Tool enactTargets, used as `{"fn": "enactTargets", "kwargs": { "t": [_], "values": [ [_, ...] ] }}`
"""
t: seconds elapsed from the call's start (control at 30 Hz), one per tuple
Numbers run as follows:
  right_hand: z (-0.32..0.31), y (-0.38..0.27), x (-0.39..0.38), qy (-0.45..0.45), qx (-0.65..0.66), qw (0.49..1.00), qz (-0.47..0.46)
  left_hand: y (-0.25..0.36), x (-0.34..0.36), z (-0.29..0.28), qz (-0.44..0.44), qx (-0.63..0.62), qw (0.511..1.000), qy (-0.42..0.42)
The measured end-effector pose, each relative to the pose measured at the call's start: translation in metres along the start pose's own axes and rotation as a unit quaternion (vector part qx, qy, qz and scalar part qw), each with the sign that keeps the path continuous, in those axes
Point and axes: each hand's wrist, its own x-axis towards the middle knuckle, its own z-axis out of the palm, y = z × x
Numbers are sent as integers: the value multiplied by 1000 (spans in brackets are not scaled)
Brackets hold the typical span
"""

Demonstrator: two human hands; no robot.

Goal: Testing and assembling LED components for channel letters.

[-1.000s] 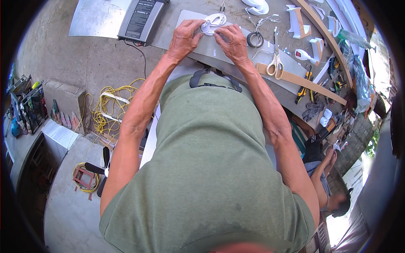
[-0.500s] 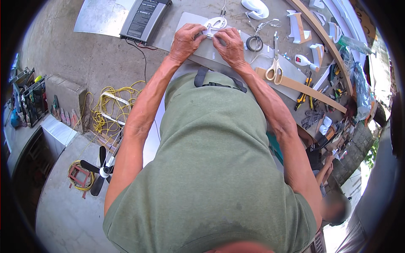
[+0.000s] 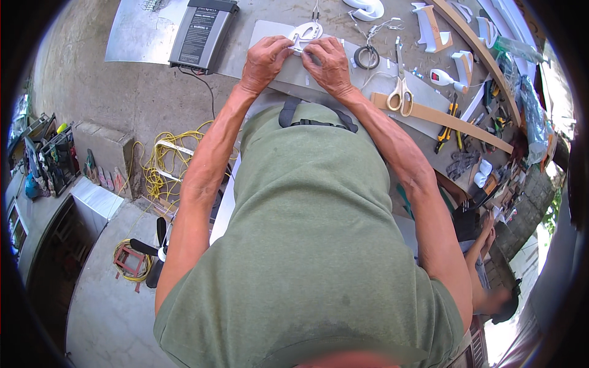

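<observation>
The desk (image 3: 402,12) spreads at twelve o'clock; there the left hand (image 3: 265,61) and right hand (image 3: 329,62), fingers clamped, pinch the white piece (image 3: 300,35) at six o'clock. Wires (image 3: 316,12) already reach its twelve-o'clock side; the pinched end seems unfinished.

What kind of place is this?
It looks like a workshop, maybe at someone's home. Scissors, a roll of dark tape and yellow-and-black hand tools are spread out near the person's hands.
</observation>
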Motion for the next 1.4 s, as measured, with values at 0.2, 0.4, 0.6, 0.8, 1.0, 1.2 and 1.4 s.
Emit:
{"fn": "enactTargets", "kwargs": {
  "t": [0.2, 0.4, 0.6, 0.8, 1.0, 1.2, 1.4],
  "values": [
    [-1, 0, -1, 3, -6, 1000, -8, -5, -1, 2, 19, 11, 1000, -5],
    [-2, 0, -1, -3, -10, 1000, -13, -5, -1, 3, 7, 17, 1000, -9],
    [-2, 3, -3, -26, -16, 999, -12, -3, 0, 2, -8, 5, 1000, -20],
    [-7, 3, -2, -27, 45, 998, 19, -4, 0, 1, -13, 1, 1000, -28],
    [-10, 3, -2, -28, 56, 998, 15, -3, 2, 1, -11, 8, 999, -39],
    [-10, 4, 0, -30, 62, 997, 17, -2, 5, 0, -15, 14, 999, -47],
    [-11, 5, 0, -31, 72, 997, 16, 0, 7, -2, -34, 9, 998, -60]
  ]
}}
